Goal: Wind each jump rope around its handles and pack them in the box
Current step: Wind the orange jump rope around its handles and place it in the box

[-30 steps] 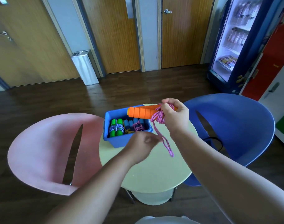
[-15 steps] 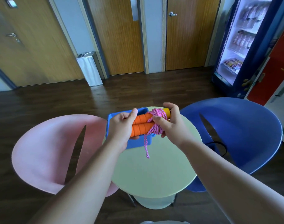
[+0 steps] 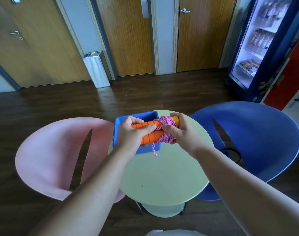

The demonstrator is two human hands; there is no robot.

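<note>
Orange handles (image 3: 151, 136) gripped by left hand (image 3: 131, 133); right hand (image 3: 181, 133) pinches pink rope (image 3: 165, 132) above blue box (image 3: 118, 126)

Bright, soft, even daylight; no hard shadows. Lit glass-front drinks fridge (image 3: 257, 40) at right glows bluish-white, contents washed out. Dull sheen on dark wood-plank floor (image 3: 145, 92). Strong wide-angle bend: tall wooden doors (image 3: 128, 40) lean outward, forearms stretched toward bottom corners. Door grain smeared at left. Centre sharp: left hand (image 3: 130, 133), right hand (image 3: 181, 133), orange-handled jump rope with pink cord (image 3: 150, 137).
</note>
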